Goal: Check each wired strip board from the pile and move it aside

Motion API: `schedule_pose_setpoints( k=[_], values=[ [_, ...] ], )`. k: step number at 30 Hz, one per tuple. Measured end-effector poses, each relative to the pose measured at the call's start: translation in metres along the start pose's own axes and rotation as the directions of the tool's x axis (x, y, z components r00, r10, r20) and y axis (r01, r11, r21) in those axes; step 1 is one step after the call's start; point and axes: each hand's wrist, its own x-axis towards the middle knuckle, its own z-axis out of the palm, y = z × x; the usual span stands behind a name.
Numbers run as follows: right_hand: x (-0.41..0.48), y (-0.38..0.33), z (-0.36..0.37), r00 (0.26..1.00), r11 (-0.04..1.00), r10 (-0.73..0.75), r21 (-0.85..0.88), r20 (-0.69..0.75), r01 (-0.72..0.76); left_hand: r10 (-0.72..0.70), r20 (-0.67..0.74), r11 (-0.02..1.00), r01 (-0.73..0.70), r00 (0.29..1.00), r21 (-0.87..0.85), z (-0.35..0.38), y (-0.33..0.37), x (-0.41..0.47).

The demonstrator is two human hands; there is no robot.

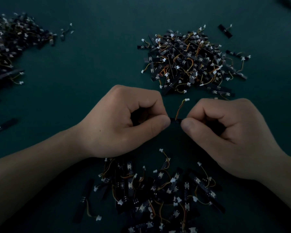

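A black wired strip board (175, 120) is held edge-on between both hands at the centre of the view. My left hand (123, 121) pinches its left end with thumb and curled fingers. My right hand (228, 133) pinches its right end the same way. An orange and yellow wire with a white connector (186, 99) rises from the board's middle. Most of the board is hidden by my fingers. A large pile of strip boards (190, 61) lies beyond my hands, to the right.
A looser heap of boards (158, 190) lies below my wrists near the front edge. Another dark heap (10, 44) fills the far left. A single board (225, 31) sits apart at the back right. All rest on a dark green mat (94, 68).
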Motion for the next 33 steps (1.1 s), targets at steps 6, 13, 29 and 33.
schedule_pose_setpoints(
  k=[6, 13, 29, 33],
  values=[
    [0.0, 0.0017, 0.0017, 1.0, 1.0, -0.019, -0.02, -0.013, 0.018, -0.005, 0.011, 1.0, 0.005, 1.0, 0.023, -0.0004, -0.0007, 0.0006],
    [-0.0001, 0.0034, 0.001, 0.999, 0.999, -0.036, -0.014, -0.001, 0.036, -0.013, 0.022, 0.999, 0.012, 1.0, 0.042, -0.0004, -0.0013, 0.001],
    [-0.0009, 0.0034, 0.0027, 0.997, 0.998, -0.064, -0.017, 0.033, 0.065, 0.007, 0.065, 0.999, -0.009, 0.998, 0.032, -0.0012, -0.0008, 0.0016],
    [-0.0008, 0.0027, 0.002, 0.997, 0.998, -0.065, -0.014, 0.042, 0.065, 0.016, 0.072, 0.999, -0.018, 0.997, 0.036, -0.0009, -0.0011, 0.0014]
  ],
)
